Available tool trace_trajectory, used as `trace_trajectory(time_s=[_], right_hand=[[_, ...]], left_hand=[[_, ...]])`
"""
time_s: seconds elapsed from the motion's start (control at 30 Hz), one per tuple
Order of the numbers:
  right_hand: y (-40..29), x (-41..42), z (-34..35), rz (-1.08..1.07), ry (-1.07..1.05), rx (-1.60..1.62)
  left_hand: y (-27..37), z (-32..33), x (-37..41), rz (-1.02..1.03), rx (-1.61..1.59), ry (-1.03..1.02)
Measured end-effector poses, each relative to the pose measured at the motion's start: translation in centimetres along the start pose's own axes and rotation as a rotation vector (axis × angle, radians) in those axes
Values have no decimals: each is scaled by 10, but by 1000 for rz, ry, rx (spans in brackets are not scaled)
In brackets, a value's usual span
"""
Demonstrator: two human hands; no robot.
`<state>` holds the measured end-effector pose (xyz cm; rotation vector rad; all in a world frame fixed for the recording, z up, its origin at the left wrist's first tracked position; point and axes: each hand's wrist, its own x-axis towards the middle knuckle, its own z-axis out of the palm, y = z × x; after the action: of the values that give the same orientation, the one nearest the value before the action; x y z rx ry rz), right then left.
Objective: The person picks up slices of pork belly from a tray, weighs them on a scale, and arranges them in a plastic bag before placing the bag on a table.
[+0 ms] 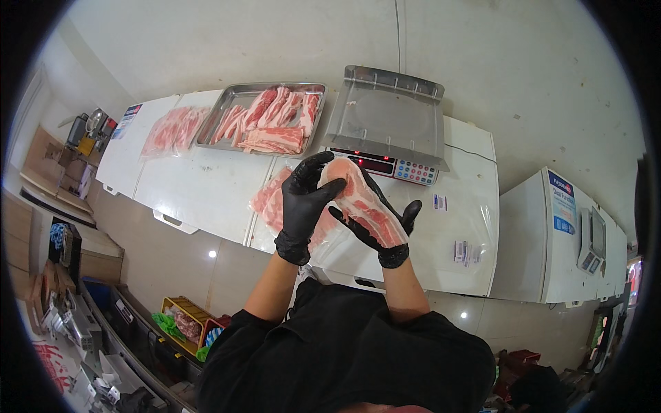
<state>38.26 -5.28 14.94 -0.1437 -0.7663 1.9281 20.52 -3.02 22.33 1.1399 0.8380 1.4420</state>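
Black gloves cover both hands. My left hand (308,199) pinches the upper end of a slice of pork belly (364,206) between thumb and fingers. Beneath the slice lies my right hand (379,219), palm up, with its thumb apart; the meat rests along the palm down to the wrist. Behind the hands stands a digital scale (415,172) with a bare metal pan (387,116) and a lit display. A steel tray (204,135) to its left holds several rows of sliced pork belly (273,140). Partly hidden under my hands is a plastic bag of sliced meat (271,204).
Another bag of sliced meat (175,129) lies left of the tray on the white chest freezer (217,178). Small labels (439,202) and clear plastic are at the right. A second scale (591,248) stands on a farther freezer. Crates (196,310) sit on the floor at lower left.
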Motion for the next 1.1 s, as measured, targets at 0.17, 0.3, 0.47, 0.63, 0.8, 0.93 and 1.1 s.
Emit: trace_trajectory(time_s=[0.17, 0.3, 0.47, 0.63, 0.8, 0.93, 1.1], right_hand=[[5, -1, -11, 20, 54, 57], [4, -2, -9, -6, 54, 27], [2, -6, 1, -9, 177, -55], [-3, -10, -1, 14, 116, -98], [1, -11, -11, 11, 111, -117], [5, -13, -19, 32, 175, 0], [9, -15, -23, -17, 209, 110]], left_hand=[[-5, 1, 2, -9, -38, -26], [-7, 0, 7, -68, 3, -8], [-18, 9, 9, -59, 26, 26], [-32, 10, 12, 59, 75, 18], [-24, 17, 11, 53, 98, -3], [-29, 14, 9, 12, 27, -2], [-38, 3, 11, 48, 50, 20]])
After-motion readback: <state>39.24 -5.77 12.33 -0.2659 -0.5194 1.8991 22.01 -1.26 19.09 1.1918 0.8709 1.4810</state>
